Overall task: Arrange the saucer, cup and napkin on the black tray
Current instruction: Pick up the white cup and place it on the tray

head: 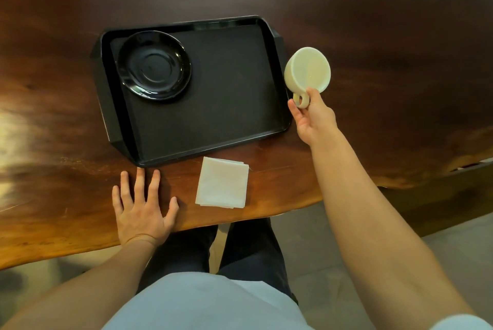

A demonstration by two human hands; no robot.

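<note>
Left hand [141, 209] flat, fingers spread (on the table [66, 183]); right hand [310, 119] pinches the cup [308, 69] handle.

Bench [373, 23]: cut off at top, left and right edges. Cup [308, 69]: handle partly covered by right hand [312, 119] fingers; whether it touches the bench cannot be told. Napkin [222, 186]: lower folds hidden. Both forearms: cut off at bottom edge.

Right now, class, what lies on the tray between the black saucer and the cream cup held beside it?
Head view: only bare tray floor and its right rim separate the saucer from the cup.
</note>
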